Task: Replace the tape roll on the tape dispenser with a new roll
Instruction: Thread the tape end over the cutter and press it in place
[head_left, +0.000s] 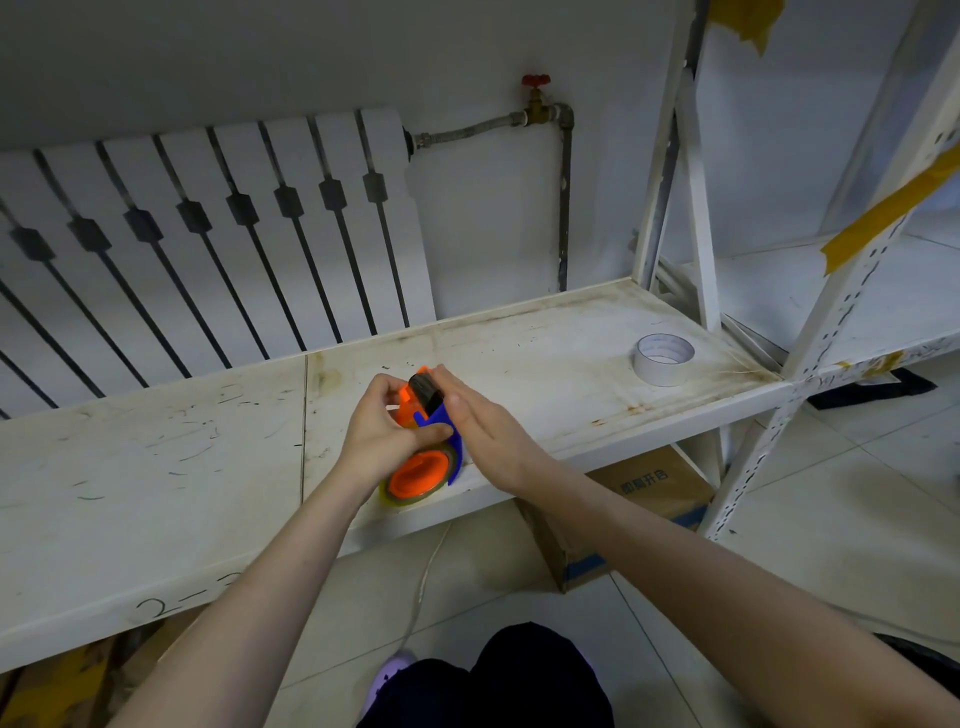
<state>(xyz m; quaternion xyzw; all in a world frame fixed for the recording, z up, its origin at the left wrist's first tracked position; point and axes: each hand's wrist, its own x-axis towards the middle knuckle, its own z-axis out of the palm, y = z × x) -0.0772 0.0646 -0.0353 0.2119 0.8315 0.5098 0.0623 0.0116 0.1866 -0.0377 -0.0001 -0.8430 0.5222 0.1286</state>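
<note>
- Dispenser (423, 415) is the orange-and-blue handheld kind, held up just over the front edge of the white shelf (519, 364), roughly mid-frame.
- It has a roll (415, 480) on the orange hub at the near end. Looks clear/yellowish and pretty thin, so I'd guess that's the old one, but can't swear to it.
- Left hand (382, 434) is wrapped around the body from the left, thumb lying across the blue side plate, fingers curled over the orange part. Solid grip, that's the hand doing the holding.
- Right hand (483, 436) is laid against the right side with the fingers mostly straight and together, tips up by the dark bit at the cutter end. Can't tell if it's actually pinching anything or just pressing there.
- New roll (664, 358) is sitting flat on the shelf well off to the right, near the upright post, nobody touching it.
- So my read: we're at the "get the old roll off" stage, nowhere near loading yet.
- Next move probably needs the left hand to keep the frame steady while the right frees any tape end at the cutter and slides the roll sideways off the hub. Mind the blade up there.
- After that it's a reach right for the fresh one.
- Radiator (208, 234) behind the shelf, cardboard box (639, 499) underneath, neither in the way.
</note>
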